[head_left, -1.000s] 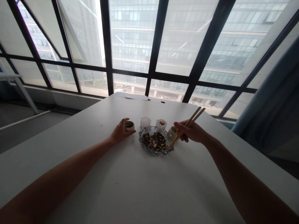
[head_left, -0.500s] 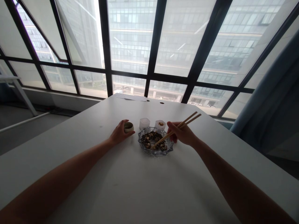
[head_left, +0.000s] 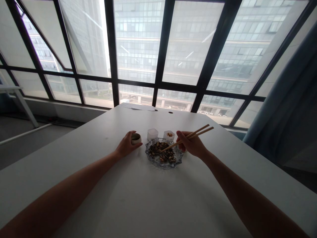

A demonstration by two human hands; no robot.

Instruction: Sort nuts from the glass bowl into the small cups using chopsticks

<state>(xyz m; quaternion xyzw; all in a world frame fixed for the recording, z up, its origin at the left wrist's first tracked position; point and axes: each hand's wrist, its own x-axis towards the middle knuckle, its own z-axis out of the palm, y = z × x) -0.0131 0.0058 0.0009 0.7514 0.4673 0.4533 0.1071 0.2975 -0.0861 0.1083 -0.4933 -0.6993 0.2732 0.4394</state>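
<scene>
My left hand (head_left: 126,144) is wrapped round a small pale cup (head_left: 136,140) standing on the white table. In my right hand (head_left: 190,144) is a pair of wooden chopsticks (head_left: 201,130), their tips down among dark seeds and lighter nuts (head_left: 158,147) in a scalloped glass dish (head_left: 163,165). Whether the tips pinch a piece cannot be made out. Behind the dish stand two small translucent containers: the left one (head_left: 152,134) shows no contents, and the right one (head_left: 169,135) holds a few brown nuts.
The white table (head_left: 148,205) reaches toward large windows. Papers (head_left: 140,107) and two dark round holes lie at its far end. A blue curtain (head_left: 277,109) hangs at the right, and another table's white leg (head_left: 27,107) stands at the left.
The chopstick tips have moved up and slightly left within the dish, from its lower middle toward the seeds at its centre. The view has tilted slightly. My left hand still holds the cup.
</scene>
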